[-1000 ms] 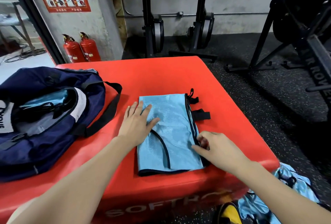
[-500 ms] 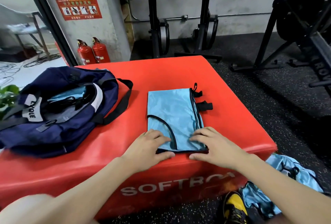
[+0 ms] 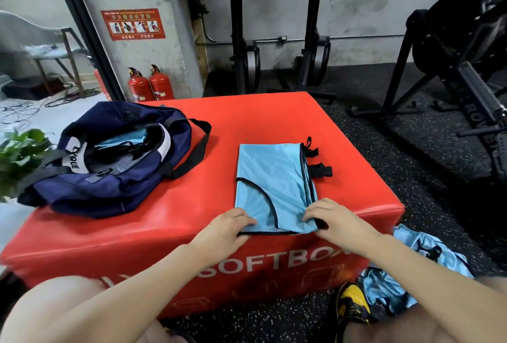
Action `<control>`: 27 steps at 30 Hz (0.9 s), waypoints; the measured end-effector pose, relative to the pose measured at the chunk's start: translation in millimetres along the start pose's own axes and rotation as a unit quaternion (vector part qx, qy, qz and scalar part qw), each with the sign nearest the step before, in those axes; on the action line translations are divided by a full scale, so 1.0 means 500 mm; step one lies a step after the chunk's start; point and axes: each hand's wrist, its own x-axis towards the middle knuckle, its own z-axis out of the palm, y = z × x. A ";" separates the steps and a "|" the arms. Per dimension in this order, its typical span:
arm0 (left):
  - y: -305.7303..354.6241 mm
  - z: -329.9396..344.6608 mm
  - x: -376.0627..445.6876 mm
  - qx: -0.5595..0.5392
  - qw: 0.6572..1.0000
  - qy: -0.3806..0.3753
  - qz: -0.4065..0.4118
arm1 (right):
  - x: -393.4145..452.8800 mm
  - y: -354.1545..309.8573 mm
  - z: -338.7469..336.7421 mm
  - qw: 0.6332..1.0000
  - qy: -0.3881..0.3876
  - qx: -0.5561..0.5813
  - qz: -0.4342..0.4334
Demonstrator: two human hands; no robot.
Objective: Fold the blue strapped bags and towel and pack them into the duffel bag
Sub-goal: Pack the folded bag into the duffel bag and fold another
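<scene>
Both forearms reach in from the near side, roughly parallel, wrists low at the near edge of the red soft box (image 3: 208, 112).

Left hand (image 3: 222, 228): palm down, fingers curled over the near-left corner of the folded blue strapped bag (image 3: 270, 183), tips on the fabric and thumb tucked under the edge. Reads as a pinch grip on that corner.

Right hand (image 3: 333, 218): palm down, knuckles raised, fingers bent and pinching the near-right corner of the same bag, where the black trim bunches. The fabric is slightly lifted and creased at that corner.

The bag lies flat on the box top, right of centre, its near end at the near edge, long side running away from the person. Black straps (image 3: 319, 163) stick out from its far-right side.

Navy duffel bag (image 3: 109, 178) sits at the left side of the box top, unzipped, light blue fabric (image 3: 123, 141) showing inside, strap loop trailing toward centre.

More blue strapped bags (image 3: 436, 257) are crumpled on the floor past the near-right corner of the box, next to a yellow-and-black shoe (image 3: 352, 301).
</scene>
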 end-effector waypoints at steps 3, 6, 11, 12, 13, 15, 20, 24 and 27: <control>0.016 -0.003 -0.010 0.010 0.998 0.057 0.033 | -0.013 -0.016 -0.025 0.998 0.034 0.039 0.037; 0.032 -0.020 -0.008 0.007 0.986 0.153 0.062 | -0.019 -0.033 -0.060 0.990 0.067 0.080 0.097; 0.055 -0.073 0.015 -0.153 0.967 0.203 0.036 | 0.006 -0.041 -0.120 0.978 0.122 0.143 0.091; 0.053 -0.081 0.027 -0.164 0.964 0.209 0.028 | 0.017 -0.036 -0.128 0.974 0.129 0.164 0.089; 0.051 -0.088 0.041 -0.172 0.960 0.221 0.017 | 0.030 -0.032 -0.134 0.969 0.140 0.186 0.088; 0.036 -0.094 0.079 -0.180 0.952 0.249 -0.008 | 0.062 -0.023 -0.138 0.958 0.168 0.214 0.091; -0.008 -0.088 0.187 -0.182 0.941 0.277 -0.067 | 0.162 0.007 -0.131 0.943 0.222 0.222 0.109; -0.062 -0.065 0.264 -0.164 0.948 0.254 -0.099 | 0.236 0.046 -0.114 0.945 0.220 0.207 0.127; -0.101 -0.046 0.301 -0.143 0.953 0.233 -0.132 | 0.274 0.078 -0.096 0.956 0.197 0.155 0.150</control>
